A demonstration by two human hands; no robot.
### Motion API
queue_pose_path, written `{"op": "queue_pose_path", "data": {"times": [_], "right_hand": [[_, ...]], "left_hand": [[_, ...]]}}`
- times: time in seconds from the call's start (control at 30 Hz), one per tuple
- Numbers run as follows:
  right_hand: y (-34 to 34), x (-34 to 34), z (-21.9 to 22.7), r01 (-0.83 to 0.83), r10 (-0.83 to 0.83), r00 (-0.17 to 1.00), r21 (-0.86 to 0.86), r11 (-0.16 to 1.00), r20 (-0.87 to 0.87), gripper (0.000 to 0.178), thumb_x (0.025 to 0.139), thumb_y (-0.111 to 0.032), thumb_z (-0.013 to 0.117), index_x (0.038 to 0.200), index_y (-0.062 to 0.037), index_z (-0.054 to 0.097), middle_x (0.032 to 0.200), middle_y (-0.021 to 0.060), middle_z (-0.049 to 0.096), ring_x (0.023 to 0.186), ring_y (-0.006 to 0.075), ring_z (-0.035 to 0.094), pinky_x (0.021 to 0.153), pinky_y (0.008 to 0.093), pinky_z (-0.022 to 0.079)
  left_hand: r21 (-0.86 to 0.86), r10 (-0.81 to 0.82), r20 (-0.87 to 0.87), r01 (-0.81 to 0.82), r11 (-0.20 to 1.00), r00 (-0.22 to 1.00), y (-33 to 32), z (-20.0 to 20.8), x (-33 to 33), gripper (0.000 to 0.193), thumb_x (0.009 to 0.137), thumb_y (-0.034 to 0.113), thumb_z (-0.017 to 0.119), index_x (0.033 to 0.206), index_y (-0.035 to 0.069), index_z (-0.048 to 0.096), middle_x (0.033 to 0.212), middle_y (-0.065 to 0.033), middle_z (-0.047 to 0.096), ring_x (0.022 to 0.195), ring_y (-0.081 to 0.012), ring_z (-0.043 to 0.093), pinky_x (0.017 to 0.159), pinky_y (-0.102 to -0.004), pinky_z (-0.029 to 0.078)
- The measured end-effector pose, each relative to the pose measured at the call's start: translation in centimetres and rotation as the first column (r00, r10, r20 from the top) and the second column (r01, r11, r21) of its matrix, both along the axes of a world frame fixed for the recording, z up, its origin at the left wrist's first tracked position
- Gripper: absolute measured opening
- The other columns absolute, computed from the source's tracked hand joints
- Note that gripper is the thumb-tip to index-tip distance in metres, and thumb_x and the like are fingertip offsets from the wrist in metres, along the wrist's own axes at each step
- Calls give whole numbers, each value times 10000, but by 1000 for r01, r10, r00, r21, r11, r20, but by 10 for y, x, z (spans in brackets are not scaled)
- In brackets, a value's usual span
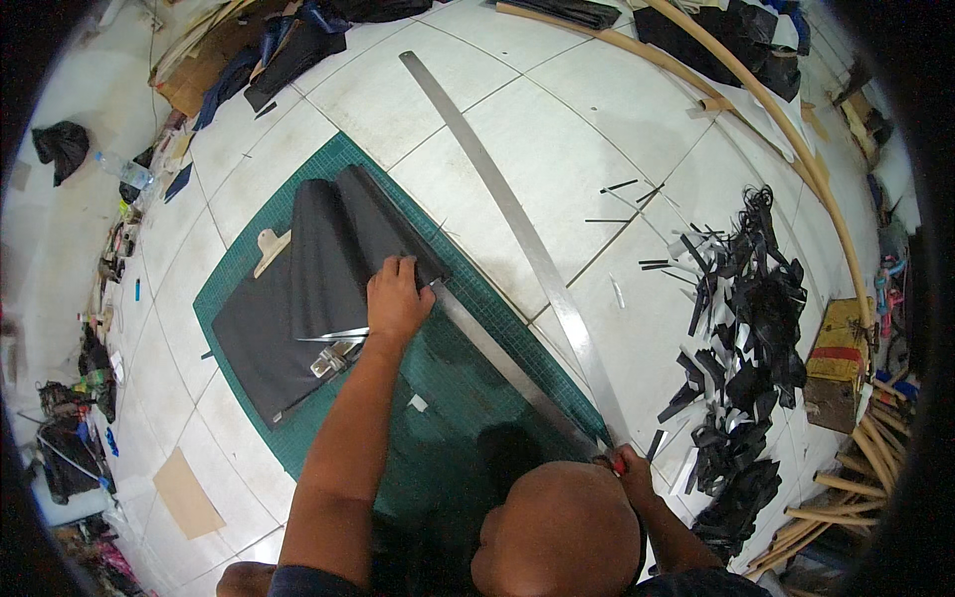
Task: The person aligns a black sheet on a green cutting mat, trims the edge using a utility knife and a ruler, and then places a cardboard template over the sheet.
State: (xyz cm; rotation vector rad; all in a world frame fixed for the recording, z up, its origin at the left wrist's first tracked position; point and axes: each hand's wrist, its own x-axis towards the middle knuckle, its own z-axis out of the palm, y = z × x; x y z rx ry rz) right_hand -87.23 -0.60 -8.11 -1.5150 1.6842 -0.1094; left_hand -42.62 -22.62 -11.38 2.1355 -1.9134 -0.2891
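Observation:
A folded black sheet [338, 239], probably leather-like fabric, lies over the green cutting mat [477, 388]. My left hand [398, 298] is closed on the sheet's right edge, with the thumb beside a steel ruler [507, 358]. That ruler runs across the mat toward my right hand [635, 468]. My right hand is closed around a small red-handled tool [619, 464]; its kind is hard to make out. Scissors [338, 336] and a metal clip-like piece [333, 360] rest on the sheet beside my left wrist. A board with a rounded tab [269, 249] peeks out from the fold.
A longer steel ruler [507, 199] extends over the white tiles from my right hand. Black scraps [746, 368] heap to the right, near cardboard tubes [816, 507] and a yellow box [838, 348]. Beige card [189, 493] lies left. My bent knee [562, 527] is below.

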Motion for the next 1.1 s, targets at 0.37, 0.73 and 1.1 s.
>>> {"op": "queue_pose_path", "data": {"times": [0.37,0.73,1.1], "right_hand": [[-119,169,-37,-52,63,980,-64,997,190,332,913,-314,662,1068,-63,510,876,208,654,858,445,658,710,522,521],[-238,287,-60,46,-12,990,-240,970,140,303,890,-272,671,1091,-97,528,906,203,670,856,442,656,734,548,497],[-253,234,-29,-167,181,983,-256,952,34,318,916,-322,649,1045,-51,546,901,186,667,833,419,653,715,523,504]], "left_hand": [[-62,15,-265,-32,998,964,-6,2,18,641,817,208,678,1380,4,450,1353,-259,488,1278,-442,452,1107,-478,348],[129,-64,-75,73,989,995,-16,-36,35,847,907,353,673,1529,-4,222,1598,-244,184,1461,-447,210,1185,-488,217],[221,-25,-71,40,974,997,-23,-28,28,834,892,329,688,1527,5,254,1608,-210,181,1487,-381,183,1193,-509,203]]}}
